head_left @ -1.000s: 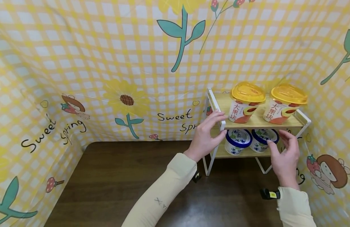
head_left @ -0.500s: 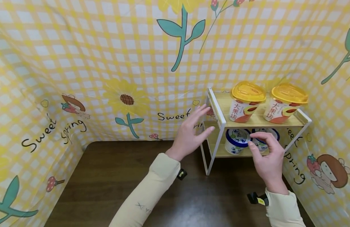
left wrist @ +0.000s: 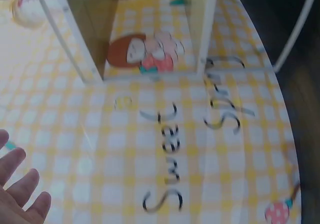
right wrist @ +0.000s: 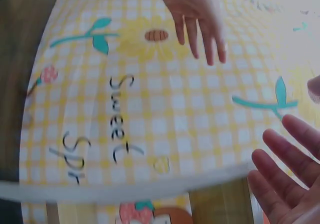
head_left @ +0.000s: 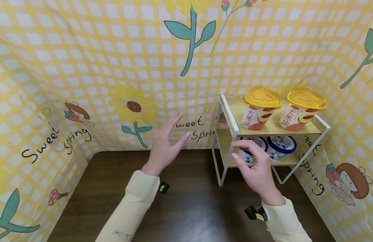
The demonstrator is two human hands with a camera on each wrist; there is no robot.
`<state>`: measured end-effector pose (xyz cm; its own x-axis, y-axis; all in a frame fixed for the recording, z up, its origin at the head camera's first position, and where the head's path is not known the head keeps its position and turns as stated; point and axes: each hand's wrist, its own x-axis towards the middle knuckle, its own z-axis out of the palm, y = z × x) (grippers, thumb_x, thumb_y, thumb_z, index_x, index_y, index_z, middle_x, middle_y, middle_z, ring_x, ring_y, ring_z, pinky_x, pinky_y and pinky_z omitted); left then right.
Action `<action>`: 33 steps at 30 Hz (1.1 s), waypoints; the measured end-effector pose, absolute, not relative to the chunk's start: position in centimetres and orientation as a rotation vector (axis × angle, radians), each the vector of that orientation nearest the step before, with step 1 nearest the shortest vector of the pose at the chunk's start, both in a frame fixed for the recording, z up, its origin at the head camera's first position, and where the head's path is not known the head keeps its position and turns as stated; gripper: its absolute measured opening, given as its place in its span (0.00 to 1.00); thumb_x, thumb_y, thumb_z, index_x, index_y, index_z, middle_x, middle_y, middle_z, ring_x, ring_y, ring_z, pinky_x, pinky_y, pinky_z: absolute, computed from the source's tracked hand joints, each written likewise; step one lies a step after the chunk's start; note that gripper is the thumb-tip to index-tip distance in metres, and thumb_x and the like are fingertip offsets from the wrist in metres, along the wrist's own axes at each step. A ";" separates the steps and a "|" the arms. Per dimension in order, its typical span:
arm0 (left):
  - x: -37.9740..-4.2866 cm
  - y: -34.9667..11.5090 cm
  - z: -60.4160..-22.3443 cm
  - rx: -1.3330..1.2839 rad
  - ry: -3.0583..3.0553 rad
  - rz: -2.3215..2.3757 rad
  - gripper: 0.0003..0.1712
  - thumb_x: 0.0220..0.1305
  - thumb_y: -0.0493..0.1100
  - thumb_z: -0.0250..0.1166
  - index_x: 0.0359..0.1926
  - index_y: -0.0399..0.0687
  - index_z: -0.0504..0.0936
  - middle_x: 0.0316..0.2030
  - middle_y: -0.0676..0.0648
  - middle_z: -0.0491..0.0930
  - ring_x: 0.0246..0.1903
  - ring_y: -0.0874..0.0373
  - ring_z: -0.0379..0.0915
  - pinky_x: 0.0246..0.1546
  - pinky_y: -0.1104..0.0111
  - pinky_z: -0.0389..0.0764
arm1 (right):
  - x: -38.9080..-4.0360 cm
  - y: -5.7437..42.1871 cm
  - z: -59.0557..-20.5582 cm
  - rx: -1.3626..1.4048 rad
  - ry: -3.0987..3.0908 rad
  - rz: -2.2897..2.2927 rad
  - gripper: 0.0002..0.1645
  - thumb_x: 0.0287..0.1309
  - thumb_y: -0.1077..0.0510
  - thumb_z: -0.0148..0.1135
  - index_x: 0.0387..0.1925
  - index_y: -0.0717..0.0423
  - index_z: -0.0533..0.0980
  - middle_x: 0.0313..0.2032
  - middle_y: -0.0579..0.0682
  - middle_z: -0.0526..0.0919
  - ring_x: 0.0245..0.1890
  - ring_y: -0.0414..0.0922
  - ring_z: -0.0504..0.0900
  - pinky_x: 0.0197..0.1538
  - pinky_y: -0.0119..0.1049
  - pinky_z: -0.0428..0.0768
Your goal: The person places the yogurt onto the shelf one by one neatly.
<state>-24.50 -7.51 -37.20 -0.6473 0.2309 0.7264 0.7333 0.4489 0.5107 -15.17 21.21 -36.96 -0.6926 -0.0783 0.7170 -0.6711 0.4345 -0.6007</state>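
Observation:
Left of the shelf, my left hand [head_left: 166, 148] hovers with fingers extended and holds nothing. My right hand [head_left: 257, 168] is in front of the shelf's left post, fingers loosely bent, thumb apart, nothing held. A two-tier shelf [head_left: 230, 116] has a white frame and wooden boards. On its top board stand two fruit cups with domed yellow lids, the left cup [head_left: 256, 117] and the right cup [head_left: 295, 117]. Below are two white tubs with blue-rimmed lids; the left tub [head_left: 260, 143] is partly hidden by my right hand, while the right tub [head_left: 281, 146] shows more fully.
The dark wooden table [head_left: 113, 201] stretches left and in front of the shelf. Yellow checked cloth [head_left: 129, 60] with printed flowers and words hangs behind it and at both sides. The shelf stands near the right-hand cloth.
My left hand has come off the shelf's left post and moved left. The right hand has swung left from beside the right tub. Cups, tubs and shelf stay in place.

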 end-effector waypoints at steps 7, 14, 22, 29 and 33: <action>-24.9 -11.2 -37.8 -0.714 -2.159 -1.005 0.38 0.69 0.52 0.69 0.76 0.56 0.67 0.74 0.51 0.63 0.73 0.51 0.57 0.69 0.48 0.62 | -15.9 18.3 -36.8 0.708 -2.144 1.257 0.25 0.64 0.64 0.68 0.62 0.49 0.78 0.59 0.45 0.80 0.59 0.45 0.76 0.62 0.41 0.73; -25.2 -13.6 -38.2 -0.692 -2.214 -0.877 0.41 0.67 0.55 0.69 0.77 0.54 0.65 0.74 0.46 0.63 0.75 0.50 0.52 0.71 0.44 0.55 | -16.9 16.4 -36.4 0.636 -2.354 1.263 0.31 0.72 0.45 0.61 0.72 0.43 0.68 0.69 0.43 0.69 0.69 0.43 0.66 0.68 0.54 0.66; -26.3 -15.6 -38.0 -0.648 -2.311 -0.692 0.43 0.66 0.58 0.69 0.76 0.47 0.66 0.74 0.39 0.63 0.74 0.39 0.52 0.72 0.42 0.49 | -19.0 14.1 -35.8 0.530 -2.560 1.182 0.43 0.70 0.30 0.52 0.76 0.46 0.61 0.74 0.45 0.59 0.74 0.46 0.57 0.70 0.57 0.62; -27.5 -17.2 -38.1 -0.592 -2.402 -0.507 0.45 0.68 0.64 0.64 0.78 0.50 0.63 0.74 0.40 0.62 0.74 0.40 0.52 0.72 0.43 0.48 | -21.5 12.4 -35.5 0.514 -2.649 1.014 0.48 0.69 0.27 0.50 0.79 0.48 0.55 0.77 0.51 0.52 0.76 0.51 0.50 0.71 0.58 0.59; -27.9 -17.6 -38.6 -0.601 -2.396 -0.466 0.44 0.69 0.65 0.62 0.78 0.50 0.63 0.74 0.40 0.62 0.74 0.41 0.53 0.73 0.44 0.45 | -22.8 11.6 -35.9 0.529 -2.648 0.829 0.48 0.70 0.30 0.53 0.78 0.53 0.56 0.77 0.59 0.52 0.76 0.56 0.50 0.72 0.57 0.57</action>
